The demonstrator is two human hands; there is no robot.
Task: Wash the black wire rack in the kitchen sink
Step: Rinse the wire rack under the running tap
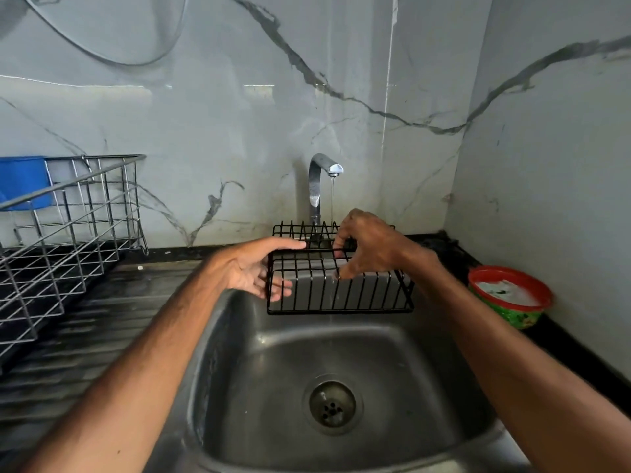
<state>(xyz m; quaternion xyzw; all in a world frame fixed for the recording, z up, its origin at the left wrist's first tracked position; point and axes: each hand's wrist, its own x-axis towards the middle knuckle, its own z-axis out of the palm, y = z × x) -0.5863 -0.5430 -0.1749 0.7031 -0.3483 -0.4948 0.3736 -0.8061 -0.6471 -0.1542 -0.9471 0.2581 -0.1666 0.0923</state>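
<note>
The wire rack [375, 291] is black all over, its thin bars running in parallel lines. The sink [259, 387] is dull silver-grey steel, and the tap [314, 189] is bright chrome. The wall [205, 131] is pale grey-white marble crossed by dark grey veins. The dish drainer [85, 206] is silver wire in a square grid, with a blue tub [22, 180] behind it. The bowl [505, 314] has a red rim and a green patterned side. The counter [560, 339] is black.

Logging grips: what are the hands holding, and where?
The right hand pinches the black wire rack by its middle top wires; the open left hand touches its left end.
</note>
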